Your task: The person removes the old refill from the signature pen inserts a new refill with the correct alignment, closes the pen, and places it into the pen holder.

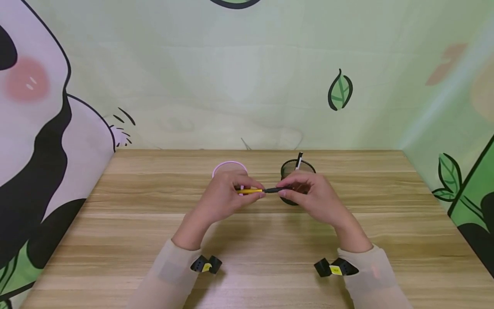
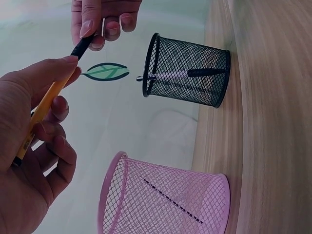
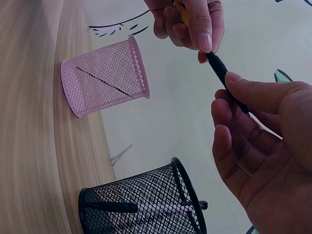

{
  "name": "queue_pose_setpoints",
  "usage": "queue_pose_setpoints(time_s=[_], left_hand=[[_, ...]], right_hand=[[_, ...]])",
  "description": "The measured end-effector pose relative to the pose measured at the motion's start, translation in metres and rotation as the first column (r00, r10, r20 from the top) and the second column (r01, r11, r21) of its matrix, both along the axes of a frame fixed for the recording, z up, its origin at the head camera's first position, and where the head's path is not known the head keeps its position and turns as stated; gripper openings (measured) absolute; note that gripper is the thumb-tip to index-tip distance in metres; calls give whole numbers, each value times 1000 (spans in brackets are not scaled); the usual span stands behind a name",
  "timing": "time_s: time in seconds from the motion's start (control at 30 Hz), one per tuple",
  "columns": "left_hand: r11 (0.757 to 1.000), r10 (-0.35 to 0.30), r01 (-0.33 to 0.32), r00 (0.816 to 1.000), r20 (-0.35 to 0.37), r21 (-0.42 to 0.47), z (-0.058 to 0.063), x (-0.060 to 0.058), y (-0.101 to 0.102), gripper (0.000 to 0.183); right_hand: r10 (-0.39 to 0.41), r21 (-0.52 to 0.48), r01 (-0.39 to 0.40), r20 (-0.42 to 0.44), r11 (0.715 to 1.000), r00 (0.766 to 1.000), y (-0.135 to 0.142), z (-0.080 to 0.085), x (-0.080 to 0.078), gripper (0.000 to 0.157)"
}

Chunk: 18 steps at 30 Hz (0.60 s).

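A yellow pen [image 1: 251, 191] with a black grip section is held level between both hands, above the table. My left hand [image 1: 225, 195] pinches its yellow barrel between thumb and fingers. At the other end, my right hand [image 1: 314, 197] pinches the black grip section [image 3: 218, 67] near the tip. Behind the left hand stands a pink mesh pen holder [image 2: 165, 195]; a slanted dark line shows through its mesh, and I cannot tell what it is. Behind the right hand is a black mesh pen holder [image 2: 187, 68] with a white and black pen [image 1: 299, 159] leaning inside.
Both pen holders stand upright on a wooden table [image 1: 254, 257], near its back edge. A pale green backdrop [image 1: 231, 86] with cartoon drawings rises behind and at the sides. Each wrist carries a small black camera [image 1: 206, 264].
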<state>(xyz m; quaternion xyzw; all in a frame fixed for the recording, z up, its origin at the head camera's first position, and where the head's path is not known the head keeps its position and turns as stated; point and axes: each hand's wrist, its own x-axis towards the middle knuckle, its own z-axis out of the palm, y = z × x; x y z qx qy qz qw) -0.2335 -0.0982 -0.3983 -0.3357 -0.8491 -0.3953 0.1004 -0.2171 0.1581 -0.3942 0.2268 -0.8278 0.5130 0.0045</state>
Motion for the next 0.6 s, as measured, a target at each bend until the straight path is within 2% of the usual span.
queue_pose_setpoints(time_s=[0.4, 0.6], left_hand=[[1000, -12, 11, 999, -46, -3, 0, 0, -2, 4], [1000, -17, 18, 999, -45, 10, 1, 0, -2, 4]], right_hand=[[-8, 15, 7, 5, 1000, 1000, 2, -1, -1, 13], [-8, 17, 8, 13, 1000, 1000, 2, -1, -1, 13]])
